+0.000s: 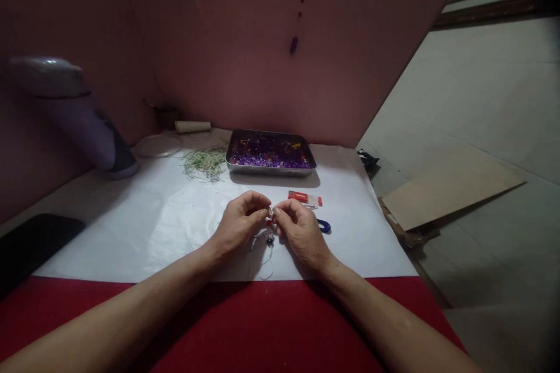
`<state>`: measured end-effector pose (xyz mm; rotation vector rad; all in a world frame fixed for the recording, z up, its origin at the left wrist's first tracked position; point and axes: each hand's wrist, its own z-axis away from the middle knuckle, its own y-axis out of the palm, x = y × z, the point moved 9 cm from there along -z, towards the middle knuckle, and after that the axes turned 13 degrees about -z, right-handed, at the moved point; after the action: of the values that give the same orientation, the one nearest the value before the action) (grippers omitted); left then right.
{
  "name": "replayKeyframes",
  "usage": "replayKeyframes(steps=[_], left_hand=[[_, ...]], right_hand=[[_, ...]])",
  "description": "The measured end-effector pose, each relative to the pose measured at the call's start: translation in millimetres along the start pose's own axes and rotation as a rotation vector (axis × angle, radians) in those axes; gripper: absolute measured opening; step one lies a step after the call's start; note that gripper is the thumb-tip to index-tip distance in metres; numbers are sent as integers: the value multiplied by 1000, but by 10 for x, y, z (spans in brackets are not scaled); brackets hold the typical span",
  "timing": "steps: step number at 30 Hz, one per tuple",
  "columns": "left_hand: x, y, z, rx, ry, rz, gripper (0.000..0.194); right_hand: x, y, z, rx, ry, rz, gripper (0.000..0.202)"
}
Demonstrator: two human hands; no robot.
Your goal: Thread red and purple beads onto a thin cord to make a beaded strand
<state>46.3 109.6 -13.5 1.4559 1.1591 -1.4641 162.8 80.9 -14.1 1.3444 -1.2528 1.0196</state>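
Note:
Between my hands hangs a beaded string [270,240] with clear, red and black beads, a thin loop of thread trailing below it. My left hand [242,218] pinches its top end between thumb and fingers. From the right, my right hand [301,232] is closed on the same top part, its fingertips nearly touching those of my left hand. Just beyond my right hand lie a red packet [304,198] and a blue-handled tool [324,225], partly hidden by that hand. A metal tray [271,171] of purple and other beads stands farther back.
Left of the tray lies a pile of pale green threads [205,163]. A purple bottle [87,122] stands at the left, a dark flat object [39,245] nearer me. White paper [175,204] covers the table; cardboard [450,186] is at the right.

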Motion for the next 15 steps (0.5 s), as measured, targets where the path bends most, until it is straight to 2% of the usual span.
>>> replayKeyframes(steps=[8, 15], left_hand=[[11, 41, -18, 29, 23, 59, 30], [18, 27, -4, 9, -18, 80, 28]], right_hand=[[3, 20, 4, 12, -2, -24, 12], [-11, -1, -3, -6, -14, 6, 12]])
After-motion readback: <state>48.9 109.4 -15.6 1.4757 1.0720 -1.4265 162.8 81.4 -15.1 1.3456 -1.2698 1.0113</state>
